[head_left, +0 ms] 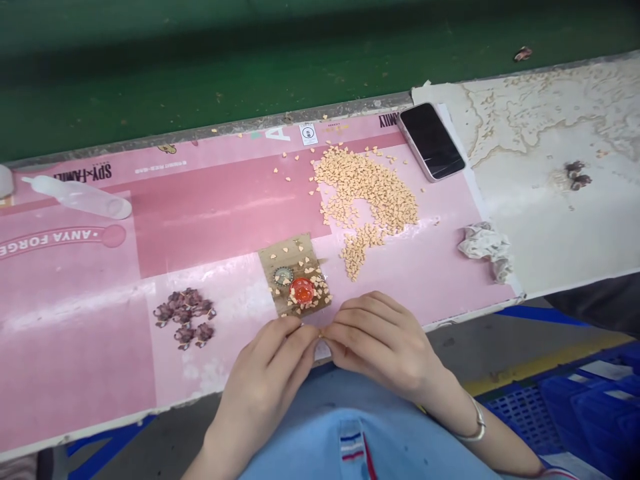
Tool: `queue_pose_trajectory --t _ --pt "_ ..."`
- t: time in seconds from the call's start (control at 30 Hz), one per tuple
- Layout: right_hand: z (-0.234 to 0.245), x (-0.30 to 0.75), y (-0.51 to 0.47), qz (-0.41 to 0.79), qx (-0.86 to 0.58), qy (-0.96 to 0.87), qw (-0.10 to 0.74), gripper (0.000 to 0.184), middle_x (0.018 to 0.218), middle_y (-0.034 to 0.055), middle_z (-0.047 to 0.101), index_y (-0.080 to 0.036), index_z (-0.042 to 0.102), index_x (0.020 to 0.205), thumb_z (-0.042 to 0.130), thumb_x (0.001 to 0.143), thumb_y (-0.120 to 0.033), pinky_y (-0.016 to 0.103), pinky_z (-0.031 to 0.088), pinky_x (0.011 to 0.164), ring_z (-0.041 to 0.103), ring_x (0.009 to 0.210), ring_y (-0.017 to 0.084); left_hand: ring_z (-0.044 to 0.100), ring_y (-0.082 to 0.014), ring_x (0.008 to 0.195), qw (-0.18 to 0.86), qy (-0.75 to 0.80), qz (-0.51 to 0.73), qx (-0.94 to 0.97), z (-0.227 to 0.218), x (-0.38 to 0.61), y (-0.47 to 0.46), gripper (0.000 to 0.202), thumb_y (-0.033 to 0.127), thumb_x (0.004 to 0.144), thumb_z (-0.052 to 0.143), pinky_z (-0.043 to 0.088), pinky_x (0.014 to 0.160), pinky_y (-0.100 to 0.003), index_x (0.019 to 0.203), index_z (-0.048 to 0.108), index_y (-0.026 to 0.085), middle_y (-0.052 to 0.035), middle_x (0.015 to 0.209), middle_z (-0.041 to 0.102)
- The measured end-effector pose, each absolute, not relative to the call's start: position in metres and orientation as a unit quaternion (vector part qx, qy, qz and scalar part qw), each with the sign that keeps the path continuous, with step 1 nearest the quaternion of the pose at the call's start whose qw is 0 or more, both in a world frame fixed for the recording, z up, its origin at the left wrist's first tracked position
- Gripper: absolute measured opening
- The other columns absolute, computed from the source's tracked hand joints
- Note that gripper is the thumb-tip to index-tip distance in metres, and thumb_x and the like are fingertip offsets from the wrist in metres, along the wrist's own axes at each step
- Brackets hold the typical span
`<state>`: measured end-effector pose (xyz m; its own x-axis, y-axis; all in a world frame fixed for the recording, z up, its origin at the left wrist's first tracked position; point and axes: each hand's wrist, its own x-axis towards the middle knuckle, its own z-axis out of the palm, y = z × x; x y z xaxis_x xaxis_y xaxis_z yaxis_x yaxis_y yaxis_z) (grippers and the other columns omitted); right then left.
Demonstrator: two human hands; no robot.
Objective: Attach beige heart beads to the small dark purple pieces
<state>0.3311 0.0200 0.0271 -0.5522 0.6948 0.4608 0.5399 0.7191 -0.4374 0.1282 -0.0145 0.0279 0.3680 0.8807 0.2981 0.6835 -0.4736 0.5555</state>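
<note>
Left hand (pixel 263 380) and right hand (pixel 380 340) both closed, curled toward each other at the lower middle of the frame, with fingertips (pixel 330 332) meeting in a tight pinch; anything held there too small to make out. Just above the 2 hands, a square cork board (pixel 280 257) on a pink printed mat (pixel 210 233), scattered with tiny beige hearts and carrying a glossy red dome (pixel 302 291) beside a teal-rimmed ring (pixel 283 275). Upper middle of the frame: a large heap of beige hearts (pixel 365 187). Left of the hands: a cluster of mauve flower pieces (pixel 184 317). Upper left: a plastic squeeze bottle (pixel 80 197) lying on its side. Upper right: a black smartphone (pixel 431 141), face up. Right of the hands: crumpled tissue (pixel 484 250), on the edge of the stained white tabletop (pixel 545 220). Around the right wrist, a silver bangle (pixel 475 423). Lower right, below the tabletop: blue plastic crates (pixel 595 413).
</note>
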Motion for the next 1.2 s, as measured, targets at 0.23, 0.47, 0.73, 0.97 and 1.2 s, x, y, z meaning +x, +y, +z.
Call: queue_pose_trajectory --t 0.23,0.47,0.73,0.97,1.2 --pt "0.023 0.324 0.021 0.148 -0.348 -0.855 0.355 0.011 0.076 0.0039 0.074 -0.019 0.063 0.096 0.061 0.099 -0.009 0.031 0.061 0.068 0.066 0.072 0.017 0.073 -0.0126 0.092 0.183 0.492 0.306 0.794 0.025 0.126 -0.015 0.014 0.013 0.105 0.053 0.061 0.083 -0.018 0.112 0.064 0.018 -0.0052 0.102 0.071" --pt "0.003 0.339 0.035 0.147 -0.409 -0.822 0.369 0.018 0.078 0.0016 0.074 -0.023 0.063 0.094 0.066 0.095 -0.006 0.03 0.059 0.068 0.068 0.072 0.017 0.072 -0.0106 0.094 0.19 0.524 0.332 0.761 0.024 0.12 -0.01 0.018 0.008 0.1 0.062 0.058 0.089 -0.015 0.113 0.068 0.02 -0.0022 0.105 0.07" --pt "-0.027 0.35 0.049 0.097 -0.446 -0.848 0.269 0.018 0.075 0.0013 0.074 -0.021 0.067 0.083 0.065 0.096 -0.011 0.028 0.053 0.062 0.064 0.064 0.016 0.07 -0.0107 0.096 0.164 0.587 0.342 0.715 0.02 0.096 -0.016 0.022 0.006 0.097 0.067 0.055 0.091 -0.017 0.11 0.072 0.023 0.0009 0.103 0.072" --pt "-0.029 0.345 0.048 0.087 -0.457 -0.845 0.264 0.02 0.075 0.0028 0.074 -0.021 0.067 0.08 0.063 0.096 -0.01 0.028 0.052 0.063 0.065 0.066 0.017 0.068 -0.0088 0.103 0.196 0.621 0.348 0.675 0.022 0.091 -0.018 0.026 0.005 0.097 0.067 0.053 0.098 -0.016 0.112 0.074 0.025 0.0019 0.108 0.072" --pt "-0.03 0.345 0.047 0.087 -0.465 -0.838 0.272 0.019 0.074 0.0033 0.075 -0.021 0.068 0.081 0.063 0.096 -0.01 0.029 0.053 0.062 0.066 0.065 0.017 0.071 -0.0066 0.101 0.262 0.667 0.38 0.585 0.024 0.095 -0.024 0.028 0.011 0.097 0.07 0.055 0.096 -0.015 0.116 0.075 0.031 0.0061 0.11 0.076"
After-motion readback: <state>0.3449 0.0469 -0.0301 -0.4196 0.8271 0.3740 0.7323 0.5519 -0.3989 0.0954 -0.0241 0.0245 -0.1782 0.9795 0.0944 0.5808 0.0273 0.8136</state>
